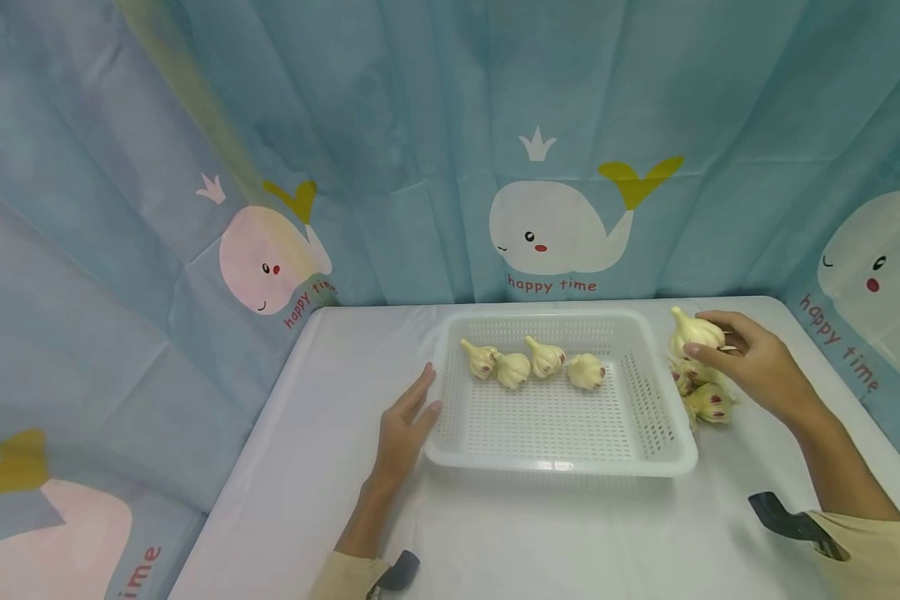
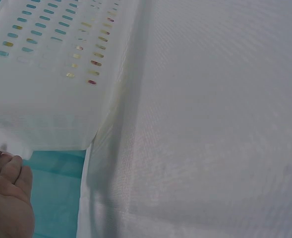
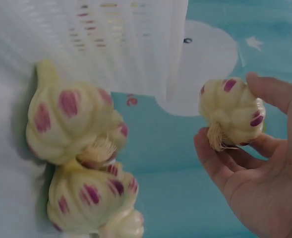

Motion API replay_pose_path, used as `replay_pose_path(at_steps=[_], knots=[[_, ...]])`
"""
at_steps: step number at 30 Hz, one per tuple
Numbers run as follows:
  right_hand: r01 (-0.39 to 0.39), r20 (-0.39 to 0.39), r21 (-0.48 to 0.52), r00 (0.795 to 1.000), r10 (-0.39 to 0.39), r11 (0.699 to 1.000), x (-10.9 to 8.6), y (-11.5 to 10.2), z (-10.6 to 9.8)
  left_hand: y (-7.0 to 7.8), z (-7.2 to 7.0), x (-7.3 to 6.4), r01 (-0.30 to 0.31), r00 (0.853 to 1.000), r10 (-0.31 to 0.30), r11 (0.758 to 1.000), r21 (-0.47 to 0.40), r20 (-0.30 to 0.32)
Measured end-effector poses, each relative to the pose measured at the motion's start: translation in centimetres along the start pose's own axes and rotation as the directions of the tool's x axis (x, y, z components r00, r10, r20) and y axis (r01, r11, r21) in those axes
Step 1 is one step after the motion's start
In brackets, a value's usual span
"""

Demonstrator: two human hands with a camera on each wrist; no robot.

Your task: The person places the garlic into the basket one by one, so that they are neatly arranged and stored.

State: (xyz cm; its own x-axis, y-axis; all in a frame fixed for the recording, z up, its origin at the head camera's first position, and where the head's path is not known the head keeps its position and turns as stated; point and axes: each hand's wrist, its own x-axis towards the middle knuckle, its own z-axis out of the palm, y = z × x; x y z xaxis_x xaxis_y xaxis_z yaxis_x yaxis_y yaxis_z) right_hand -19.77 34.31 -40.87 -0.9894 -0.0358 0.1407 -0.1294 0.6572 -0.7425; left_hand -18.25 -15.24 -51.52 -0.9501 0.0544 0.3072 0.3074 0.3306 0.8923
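1. My right hand (image 1: 757,367) pinches a garlic bulb (image 1: 696,336) between thumb and fingers, above the pile (image 1: 711,404) just right of the basket (image 1: 510,460).
2. My left hand (image 1: 403,429), fingers loosely extended, touches the basket's left rim.
3. Four bulbs (image 1: 545,360) lie inside the basket, which stands on the desk (image 1: 330,392).

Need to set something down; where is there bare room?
The table is bare in front of the basket, between the sleeves, and left of the left hand. Inside the basket, the floor between the row of garlic bulbs and the near rim is free. Right of the basket is crowded: piled garlic, with the right hand holding a bulb above.
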Motion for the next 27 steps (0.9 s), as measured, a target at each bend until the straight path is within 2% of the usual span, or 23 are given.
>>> replay_pose_path(at_steps=[10,17,27], knots=[[0.064,0.013,0.064,0.998,-0.065,0.996,0.9,-2.4,1.0,0.0,0.0,0.0,-0.010,1.000,0.010,1.000,-0.024,0.005],[0.064,0.053,0.120,0.996,-0.071,0.991,1.7,-4.5,1.7,0.1,0.0,0.0,-0.009,1.000,0.009,1.000,-0.029,0.004],[0.110,0.080,0.090,0.990,-0.117,0.990,3.1,-6.5,2.8,0.1,-0.1,0.0,-0.011,1.000,0.011,1.000,-0.021,0.002]])
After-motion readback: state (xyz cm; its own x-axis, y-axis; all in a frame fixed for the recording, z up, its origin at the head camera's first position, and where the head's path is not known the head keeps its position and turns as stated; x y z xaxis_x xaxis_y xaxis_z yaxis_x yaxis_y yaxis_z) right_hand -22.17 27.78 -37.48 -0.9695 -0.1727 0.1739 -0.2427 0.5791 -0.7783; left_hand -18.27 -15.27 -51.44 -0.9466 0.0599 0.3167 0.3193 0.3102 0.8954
